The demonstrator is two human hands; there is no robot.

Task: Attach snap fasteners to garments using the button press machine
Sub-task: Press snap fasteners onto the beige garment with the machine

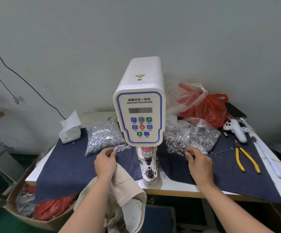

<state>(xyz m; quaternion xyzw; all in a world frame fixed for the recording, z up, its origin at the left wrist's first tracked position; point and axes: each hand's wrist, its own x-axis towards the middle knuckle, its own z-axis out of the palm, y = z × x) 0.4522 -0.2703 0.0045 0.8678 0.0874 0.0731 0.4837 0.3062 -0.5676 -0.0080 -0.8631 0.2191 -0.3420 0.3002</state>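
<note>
Both your hands reach forward: left hand [105, 161], fingers curled, pinches shiny flat snap caps [121, 147] over beige garment [119, 190]; right hand [199, 163] pinches ring-shaped snaps [176, 145]. Between them stands the white button press machine [140, 105].

We see white press machine [140, 91] with blue-outlined panel, navy cloth [65, 165] on white table [178, 187], beige garment [126, 190], red bag [208, 108], yellow-handled pliers [245, 158].
</note>
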